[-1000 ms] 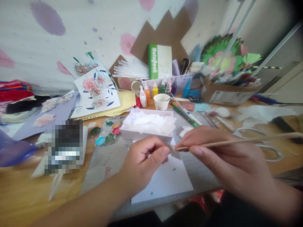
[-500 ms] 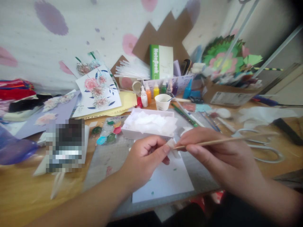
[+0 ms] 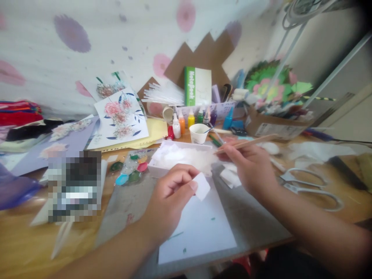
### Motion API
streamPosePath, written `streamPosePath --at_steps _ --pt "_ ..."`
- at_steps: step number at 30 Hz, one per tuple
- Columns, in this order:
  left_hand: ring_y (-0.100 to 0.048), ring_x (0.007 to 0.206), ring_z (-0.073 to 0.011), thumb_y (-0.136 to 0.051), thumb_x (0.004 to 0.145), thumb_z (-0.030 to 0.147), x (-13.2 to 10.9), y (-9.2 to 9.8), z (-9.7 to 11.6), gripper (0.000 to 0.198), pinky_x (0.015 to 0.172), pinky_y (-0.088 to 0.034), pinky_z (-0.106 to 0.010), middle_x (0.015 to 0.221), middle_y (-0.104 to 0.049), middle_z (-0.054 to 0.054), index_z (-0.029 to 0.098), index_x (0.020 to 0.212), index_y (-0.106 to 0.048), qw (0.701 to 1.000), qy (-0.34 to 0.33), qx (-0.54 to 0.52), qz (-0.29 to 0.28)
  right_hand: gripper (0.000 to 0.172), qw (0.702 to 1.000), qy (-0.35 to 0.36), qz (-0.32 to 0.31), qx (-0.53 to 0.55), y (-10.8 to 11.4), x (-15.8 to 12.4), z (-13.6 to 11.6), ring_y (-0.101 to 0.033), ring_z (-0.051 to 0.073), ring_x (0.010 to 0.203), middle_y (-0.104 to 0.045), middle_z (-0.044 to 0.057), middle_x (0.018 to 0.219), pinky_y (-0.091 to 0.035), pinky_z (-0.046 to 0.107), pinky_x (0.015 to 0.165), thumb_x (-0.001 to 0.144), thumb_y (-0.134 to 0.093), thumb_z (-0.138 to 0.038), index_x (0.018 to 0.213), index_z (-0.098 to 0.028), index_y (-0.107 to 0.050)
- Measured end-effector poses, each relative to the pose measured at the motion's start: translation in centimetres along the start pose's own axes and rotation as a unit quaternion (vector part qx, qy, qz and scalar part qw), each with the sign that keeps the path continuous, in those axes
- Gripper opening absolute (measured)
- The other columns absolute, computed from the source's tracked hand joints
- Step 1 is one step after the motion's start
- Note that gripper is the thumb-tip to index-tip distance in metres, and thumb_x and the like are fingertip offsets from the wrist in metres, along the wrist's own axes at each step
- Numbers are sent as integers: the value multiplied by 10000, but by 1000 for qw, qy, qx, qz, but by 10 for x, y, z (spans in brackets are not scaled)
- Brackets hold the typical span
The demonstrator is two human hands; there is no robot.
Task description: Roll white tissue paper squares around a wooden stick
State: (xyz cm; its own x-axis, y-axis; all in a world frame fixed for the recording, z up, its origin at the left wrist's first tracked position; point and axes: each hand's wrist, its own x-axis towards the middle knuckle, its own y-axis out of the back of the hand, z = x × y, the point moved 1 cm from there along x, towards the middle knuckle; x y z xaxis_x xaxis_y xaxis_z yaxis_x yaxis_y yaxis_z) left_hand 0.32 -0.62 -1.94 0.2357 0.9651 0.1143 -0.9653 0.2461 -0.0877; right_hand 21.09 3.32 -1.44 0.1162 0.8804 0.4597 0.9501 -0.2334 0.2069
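Between thumb and fingers, my left hand (image 3: 174, 197) pinches a small white paper piece (image 3: 202, 187), above a white sheet (image 3: 200, 232) with green marks. My right hand (image 3: 252, 166) is closed round a thin wooden stick (image 3: 252, 142), whose near tip points left, apart from the paper piece. That tip is close to the right end of a white box (image 3: 162, 170) filled with white paper pieces (image 3: 186, 153). More folded white pieces (image 3: 231, 176) lie on the grey mat (image 3: 124, 217), just left of my right forearm.
Scissors (image 3: 308, 186) lie at the right. Behind the box stand a white cup (image 3: 198, 133) and several paint bottles (image 3: 191, 118). A paint palette (image 3: 133, 166) sits left of the box, near a pixelated object (image 3: 81, 186). Floral cards (image 3: 119, 116) lean at the back left.
My right hand has moved up and away to the right with the stick, leaving the paper piece. In my left hand the piece now shows flatter and wider.
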Motion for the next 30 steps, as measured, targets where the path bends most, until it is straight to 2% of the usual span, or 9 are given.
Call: streamPosePath --at_steps 2,4,6,9,12,15,17,23,30 --pt "-581 1087 -225 -664 822 186 0 0 0 261 939 -400 -336 1111 -691 -50 180 577 -573 1000 7 -11 -7 170 1000 12 -5 -9 -6 3 -3 -718 199 748 -754 41 808 -616 337 686 904 -660 -320 804 -216 -750" --pt "-592 1099 -246 -663 809 173 0 0 0 285 963 -397 -371 1110 -717 -60 181 551 -544 999 26 -33 -15 140 999 34 -5 -14 -8 4 -5 -707 211 832 -748 41 847 -599 365 764 894 -663 -294 801 -226 -743" --pt "-627 981 -239 -668 794 170 0 -1 0 296 914 -426 -382 957 -743 -61 184 530 -535 998 35 -57 -20 115 998 58 5 -16 -6 3 -8 -690 222 932 -734 41 898 -572 395 858 887 -667 -279 797 -242 -726" --pt "-612 763 -192 -714 779 226 1 -2 0 224 772 -457 -344 734 -700 -35 183 580 -622 994 47 -94 -35 89 995 95 27 -20 0 -3 -13 -661 230 1010 -703 45 972 -537 418 922 889 -676 -287 817 -257 -719" --pt "-575 705 -159 -766 758 287 2 -5 1 155 667 -432 -290 735 -685 -34 171 683 -696 989 63 -124 -47 91 993 115 14 -17 5 -12 -22 -669 219 939 -708 22 893 -542 394 874 913 -662 -283 847 -276 -723" --pt "-565 725 -142 -789 741 252 2 -6 1 123 659 -417 -264 772 -682 -25 172 732 -696 987 67 -140 -49 98 994 94 -51 35 7 -24 -34 -678 175 774 -717 -14 793 -561 315 709 936 -649 -276 882 -293 -729" --pt "-560 710 -132 -795 733 212 1 -7 0 131 651 -408 -256 752 -674 -7 179 730 -668 985 69 -145 -54 94 990 87 -90 70 8 -31 -43 -676 157 739 -728 -15 801 -552 274 629 936 -654 -278 910 -298 -743" --pt "-564 687 -126 -800 735 186 -1 -8 -1 213 612 -393 -245 711 -657 2 179 714 -588 979 88 -163 -84 128 987 78 -115 84 10 -42 -59 -695 167 744 -747 13 811 -593 271 650 929 -664 -294 933 -298 -792" --pt "-601 666 -108 -811 749 192 -1 -9 0 286 614 -428 -224 737 -668 29 195 808 -532 962 107 -222 -117 133 985 60 -125 105 8 -45 -57 -695 142 706 -740 -1 798 -600 230 641 934 -656 -314 933 -313 -790"
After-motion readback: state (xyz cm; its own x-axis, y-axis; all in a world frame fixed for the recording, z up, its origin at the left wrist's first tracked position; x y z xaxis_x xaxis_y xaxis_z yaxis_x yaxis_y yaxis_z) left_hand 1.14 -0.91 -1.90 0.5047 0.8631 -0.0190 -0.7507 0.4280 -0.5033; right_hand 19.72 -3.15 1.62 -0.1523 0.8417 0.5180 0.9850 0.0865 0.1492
